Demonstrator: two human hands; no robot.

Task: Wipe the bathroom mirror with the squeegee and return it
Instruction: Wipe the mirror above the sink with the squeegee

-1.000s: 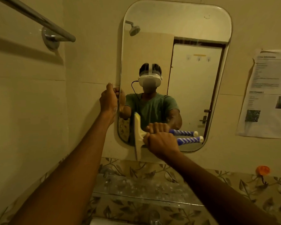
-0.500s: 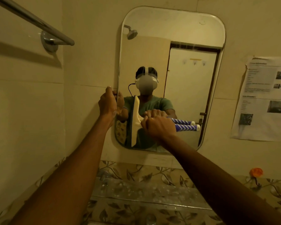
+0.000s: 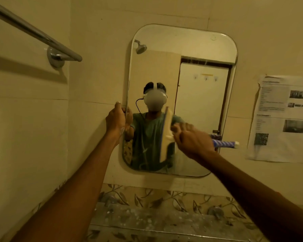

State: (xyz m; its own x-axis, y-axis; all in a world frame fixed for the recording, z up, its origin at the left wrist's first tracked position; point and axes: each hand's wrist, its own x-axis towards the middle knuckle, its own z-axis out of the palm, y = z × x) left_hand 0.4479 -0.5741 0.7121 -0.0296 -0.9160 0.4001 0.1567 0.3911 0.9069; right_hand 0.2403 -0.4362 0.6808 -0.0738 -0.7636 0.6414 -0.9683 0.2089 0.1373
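Observation:
The rounded bathroom mirror hangs on the tiled wall straight ahead. My left hand grips the mirror's left edge about halfway up. My right hand is closed around the squeegee, whose cream blade stands upright against the lower middle of the glass. Its blue-and-white striped handle sticks out to the right past my fist. The mirror reflects a person in a green shirt and both hands.
A chrome towel bar crosses the left wall. A printed paper sheet is stuck to the wall right of the mirror. Below runs a leaf-patterned tile band and a glass shelf on metal brackets.
My right hand has swept the squeegee rightward across the lower glass, from near the left edge to the middle. My left hand stays on the mirror's edge. The camera has pulled back and tilted up.

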